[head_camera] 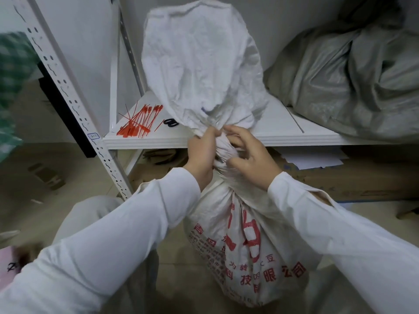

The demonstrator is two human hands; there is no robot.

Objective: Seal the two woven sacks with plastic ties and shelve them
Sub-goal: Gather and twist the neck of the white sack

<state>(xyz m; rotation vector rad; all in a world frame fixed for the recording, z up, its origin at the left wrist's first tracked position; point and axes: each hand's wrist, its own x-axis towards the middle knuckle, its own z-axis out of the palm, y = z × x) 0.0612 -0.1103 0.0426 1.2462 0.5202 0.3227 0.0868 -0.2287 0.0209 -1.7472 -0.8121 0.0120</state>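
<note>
White woven sack [244, 241] stands on the floor [367, 207] before the shelf [283, 132], its twisted neck gripped tight in my left hand [200, 152], fingers of my right hand [251, 159] half-open, just touching that neck.

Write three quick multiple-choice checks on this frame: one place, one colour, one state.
1. Where do the plastic ties lie?
A. On the floor
B. On the white shelf, left of the top of the printed sack
C. In a cardboard box

2. What colour are the ties?
A. Red
B. Blue
C. Green

3. How is the neck of the printed sack?
A. Spread wide open
B. Bunched tight, gripped by the left hand
C. Folded flat on the shelf

Key: 1 B, the ties lie in a loose heap on the shelf board; 2 A, all of them show bright red; 3 B, the left hand's fingers curl round the gathered neck.
</note>
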